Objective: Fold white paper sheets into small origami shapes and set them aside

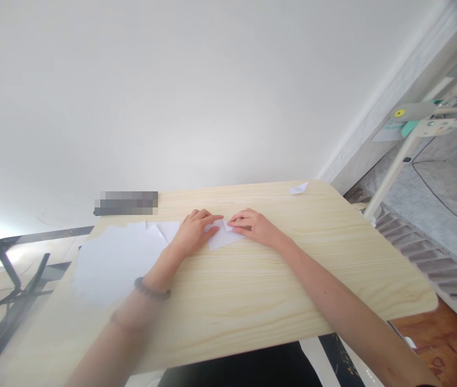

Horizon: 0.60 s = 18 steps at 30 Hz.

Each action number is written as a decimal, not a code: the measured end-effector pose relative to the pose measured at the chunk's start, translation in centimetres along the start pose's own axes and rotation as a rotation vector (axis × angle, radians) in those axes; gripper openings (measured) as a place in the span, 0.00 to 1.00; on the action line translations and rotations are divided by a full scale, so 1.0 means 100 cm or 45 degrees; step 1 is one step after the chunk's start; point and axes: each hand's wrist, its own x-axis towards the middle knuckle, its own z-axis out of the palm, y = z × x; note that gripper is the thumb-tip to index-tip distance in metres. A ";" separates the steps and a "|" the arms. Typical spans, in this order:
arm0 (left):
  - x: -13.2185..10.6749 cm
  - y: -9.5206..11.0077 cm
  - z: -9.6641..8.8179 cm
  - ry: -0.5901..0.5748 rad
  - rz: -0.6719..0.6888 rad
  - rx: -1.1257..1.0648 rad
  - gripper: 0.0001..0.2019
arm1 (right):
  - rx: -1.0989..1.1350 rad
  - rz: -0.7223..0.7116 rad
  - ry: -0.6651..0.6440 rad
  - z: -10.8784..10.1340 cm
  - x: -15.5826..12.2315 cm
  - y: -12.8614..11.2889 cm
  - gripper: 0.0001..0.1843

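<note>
A small folded white paper (221, 237) lies on the light wooden table (252, 290), toward the far side. My left hand (194, 230) rests on its left part, fingers stretched flat and pressing it down. My right hand (251, 225) sits at the paper's right edge with its fingers curled together, pinching a folded corner. A dark bead bracelet (151, 290) is on my left wrist.
A loose stack of white sheets (119, 258) lies left of my hands. A small folded paper piece (298, 188) sits at the table's far right corner. A dark flat object (126, 204) is at the far left edge. A lamp stand (398, 161) and a bed are to the right.
</note>
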 end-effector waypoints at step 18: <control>-0.001 0.002 -0.001 -0.038 0.066 0.168 0.16 | -0.072 -0.009 -0.021 -0.001 0.000 -0.003 0.13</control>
